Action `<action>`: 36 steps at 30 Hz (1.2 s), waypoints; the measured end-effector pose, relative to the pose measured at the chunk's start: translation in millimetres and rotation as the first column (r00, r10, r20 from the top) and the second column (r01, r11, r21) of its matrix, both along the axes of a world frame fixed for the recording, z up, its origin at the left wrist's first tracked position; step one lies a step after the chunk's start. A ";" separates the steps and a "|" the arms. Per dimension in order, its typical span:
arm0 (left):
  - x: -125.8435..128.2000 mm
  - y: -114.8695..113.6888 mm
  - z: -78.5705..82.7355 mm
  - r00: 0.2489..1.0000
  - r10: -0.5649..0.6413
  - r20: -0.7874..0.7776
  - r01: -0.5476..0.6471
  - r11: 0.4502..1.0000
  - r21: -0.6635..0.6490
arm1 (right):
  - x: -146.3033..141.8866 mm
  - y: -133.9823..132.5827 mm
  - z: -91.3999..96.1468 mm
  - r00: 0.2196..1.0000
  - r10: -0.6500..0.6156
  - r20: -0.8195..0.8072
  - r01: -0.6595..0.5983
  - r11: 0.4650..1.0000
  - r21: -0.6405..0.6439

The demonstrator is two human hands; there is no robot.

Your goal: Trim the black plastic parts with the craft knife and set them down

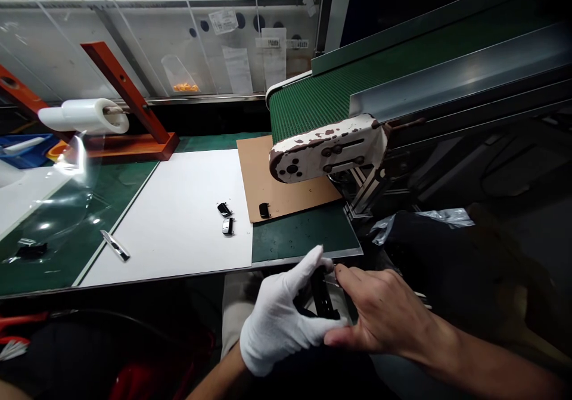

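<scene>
Gloved left hand [279,322] and bare right hand [384,310] hold narrow grips on a small black part [322,295]; a slip could drop it past the surface edge [179,276], and bare fingers could smudge it.

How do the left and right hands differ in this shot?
The left hand is gloved in white, while the right hand is bare. The left hand rises from the bottom of the view, while the right hand reaches in from the right. Both hands are at the same black part.
</scene>
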State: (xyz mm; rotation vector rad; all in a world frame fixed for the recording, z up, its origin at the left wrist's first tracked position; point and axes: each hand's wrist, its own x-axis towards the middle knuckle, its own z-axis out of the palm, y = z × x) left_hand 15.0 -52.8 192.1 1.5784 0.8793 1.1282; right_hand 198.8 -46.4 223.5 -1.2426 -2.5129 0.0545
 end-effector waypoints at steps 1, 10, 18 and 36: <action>0.3 0.0 -0.2 1.000 0.002 0.001 -0.002 1.000 -0.003 | 0.0 0.3 -0.5 1.000 0.004 -0.001 -0.004 1.000 0.007; 0.8 -0.3 -1.3 1.000 0.013 0.010 -0.013 0.998 -0.058 | 0.2 -1.0 -5.9 1.000 0.016 -0.003 -0.016 0.998 0.065; 3.3 0.5 -1.1 1.000 0.014 0.023 -0.011 0.991 -0.134 | 0.9 -3.5 -10.8 1.000 0.015 -0.004 -0.015 0.996 0.090; 14.0 6.3 -2.3 0.946 0.010 0.323 0.061 0.976 -0.209 | -1.2 -4.5 -11.2 0.950 0.062 -0.307 -0.032 0.995 0.100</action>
